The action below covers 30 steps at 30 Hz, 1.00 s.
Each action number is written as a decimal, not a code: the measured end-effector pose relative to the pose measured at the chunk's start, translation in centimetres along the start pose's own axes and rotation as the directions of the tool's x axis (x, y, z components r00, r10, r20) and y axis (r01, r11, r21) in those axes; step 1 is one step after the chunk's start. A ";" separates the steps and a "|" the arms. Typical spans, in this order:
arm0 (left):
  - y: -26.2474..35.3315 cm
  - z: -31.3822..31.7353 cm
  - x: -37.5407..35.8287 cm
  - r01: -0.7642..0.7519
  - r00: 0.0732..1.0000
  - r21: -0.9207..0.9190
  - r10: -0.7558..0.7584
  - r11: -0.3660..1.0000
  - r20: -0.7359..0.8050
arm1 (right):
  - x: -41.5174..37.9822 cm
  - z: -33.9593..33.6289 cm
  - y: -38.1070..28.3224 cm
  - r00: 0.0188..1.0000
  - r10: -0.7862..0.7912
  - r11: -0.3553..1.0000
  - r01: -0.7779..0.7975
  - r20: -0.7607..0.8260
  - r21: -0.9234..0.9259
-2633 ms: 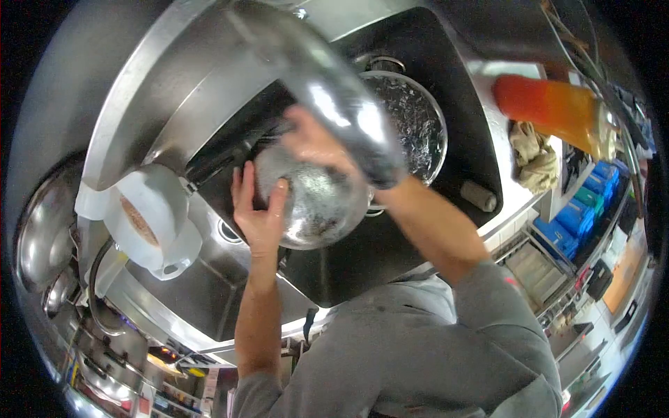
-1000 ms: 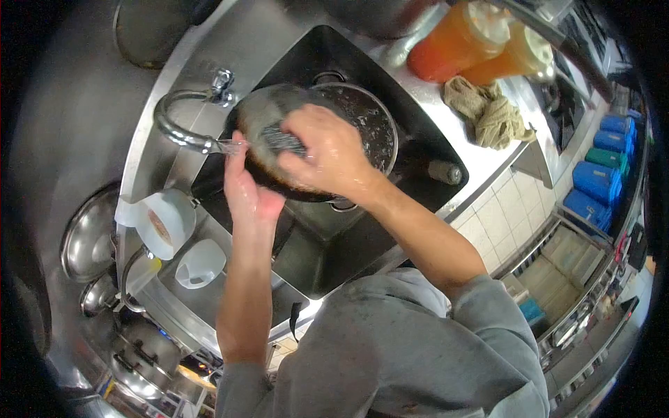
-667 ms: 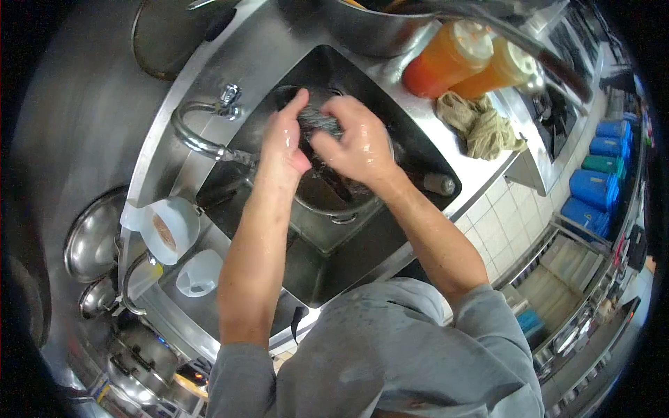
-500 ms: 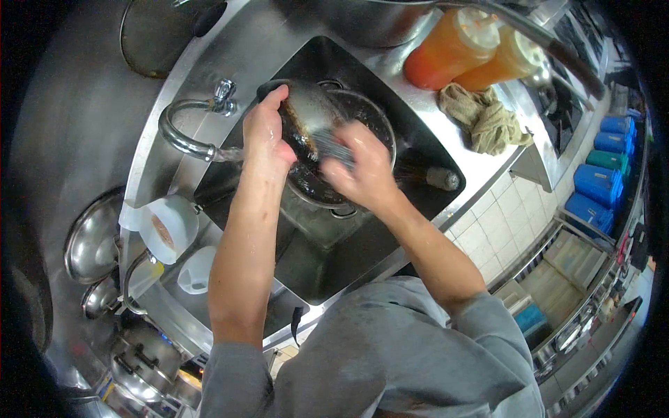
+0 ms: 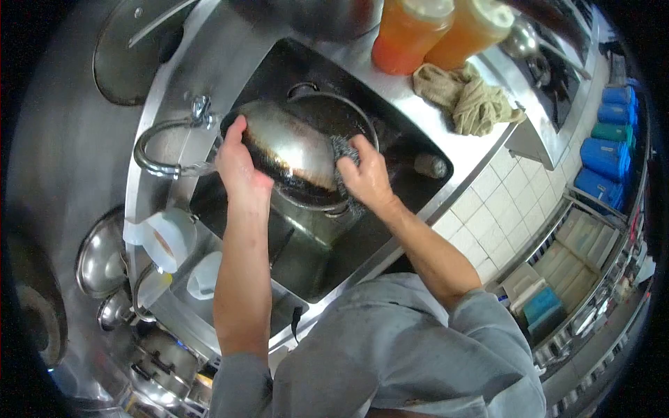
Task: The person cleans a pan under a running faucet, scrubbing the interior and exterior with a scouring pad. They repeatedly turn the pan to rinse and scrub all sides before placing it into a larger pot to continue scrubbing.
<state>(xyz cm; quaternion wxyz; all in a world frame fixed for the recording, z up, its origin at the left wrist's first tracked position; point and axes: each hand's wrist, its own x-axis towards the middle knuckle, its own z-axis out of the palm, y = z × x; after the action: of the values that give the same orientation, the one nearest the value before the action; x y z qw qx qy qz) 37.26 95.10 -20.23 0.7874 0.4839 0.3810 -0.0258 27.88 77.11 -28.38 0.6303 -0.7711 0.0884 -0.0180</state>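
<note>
My left hand [image 5: 240, 164] grips the left edge of a rounded metal bowl [image 5: 293, 143], thumb on its outer side. The bowl is tilted with its domed side up, shiny in the middle and scorched brown-black near the edges. Closed around a dark steel wool scourer [image 5: 343, 150], my right hand [image 5: 369, 174] presses it to the bowl's right side. Underneath, a dark two-handled pot [image 5: 324, 108] sits in the sink [image 5: 306, 261], partly hidden by the bowl. Water runs from the curved faucet [image 5: 143, 150] beside my left hand.
A brush-like thing [image 5: 430, 166] lies at the sink's right corner. Two orange-filled containers [image 5: 411, 35] and a crumpled cloth [image 5: 467, 101] stand on the counter behind. White plastic jugs [image 5: 167, 240] and metal lids [image 5: 101, 251] are at left. Blue bins [image 5: 601, 160] line the far right.
My right hand with the scourer has moved from the bowl's middle to its right edge. The bowl now shows more of its domed side. The camera view has shifted slightly.
</note>
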 end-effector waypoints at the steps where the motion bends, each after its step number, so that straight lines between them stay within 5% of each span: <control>1: 0.1 0.4 0.1 -0.014 1.000 -0.003 0.014 1.000 0.013 | 0.5 0.2 -0.4 0.999 -0.036 0.999 0.036 0.005 -0.041; 3: 0.2 -0.5 0.1 0.050 0.998 -0.023 -0.049 0.998 0.043 | 2.7 1.8 -5.1 0.973 -0.230 0.973 0.229 -0.029 -0.032; 5: 0.1 -2.8 3.1 0.058 0.996 -0.015 -0.057 0.998 0.069 | 4.5 3.5 -8.6 0.898 -0.424 0.892 0.436 0.114 -0.120; 7: 1.1 -2.0 1.3 0.101 0.976 -0.004 -0.098 0.995 0.197 | 4.0 3.7 -7.9 0.910 -0.413 0.908 0.414 0.028 -0.064; 10: 1.1 0.9 0.3 0.008 0.995 0.021 -0.006 1.000 -0.100 | 0.9 0.9 -0.9 0.999 -0.047 0.999 0.047 0.022 -0.013; 11: 0.9 1.4 0.6 -0.003 0.996 0.003 0.003 1.000 -0.086 | 0.6 0.1 1.8 0.998 0.051 0.997 -0.049 0.036 -0.053; 13: 0.3 1.3 0.7 0.002 1.000 -0.071 -0.001 0.997 0.018 | -0.4 0.1 0.3 0.997 -0.001 0.997 -0.005 -0.073 -0.082; 15: 0.2 1.2 0.5 0.039 0.999 -0.039 -0.040 0.998 -0.006 | 1.7 0.0 -3.0 0.998 -0.041 0.995 0.044 0.038 -0.087; 17: -0.5 0.7 1.4 -0.049 0.997 0.040 0.052 0.998 -0.063 | 3.7 2.0 -8.0 0.923 -0.385 0.921 0.384 0.001 -0.063; 18: -0.2 -1.4 0.1 0.119 0.843 -0.145 -0.023 0.982 0.537 | 3.7 3.0 -10.3 0.895 -0.428 0.886 0.443 0.127 -0.137; 19: 0.8 -1.6 0.2 0.202 0.862 -0.015 -0.170 0.979 0.478 | 3.1 3.8 -9.9 0.875 -0.473 0.871 0.482 0.106 -0.093; 21: 1.1 -1.1 1.1 0.028 0.999 0.025 -0.029 0.999 0.031 | 1.6 2.8 -7.6 0.885 -0.454 0.882 0.463 0.104 -0.089; 25: 0.6 -0.2 -0.6 -0.005 0.998 -0.042 0.003 0.999 -0.063 | 0.8 0.2 -0.6 0.998 -0.062 0.998 0.062 -0.019 -0.028; 30: 0.3 -1.2 0.4 -0.013 0.999 -0.034 0.014 0.999 0.037 | 2.2 2.4 -7.2 0.917 -0.397 0.915 0.398 0.017 -0.067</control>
<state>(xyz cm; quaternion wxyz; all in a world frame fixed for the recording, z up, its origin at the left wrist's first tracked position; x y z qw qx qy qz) 36.98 96.31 -20.58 0.8026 0.4726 0.3633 -0.0232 31.16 80.41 -22.00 0.5868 -0.7942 -0.0706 -0.1413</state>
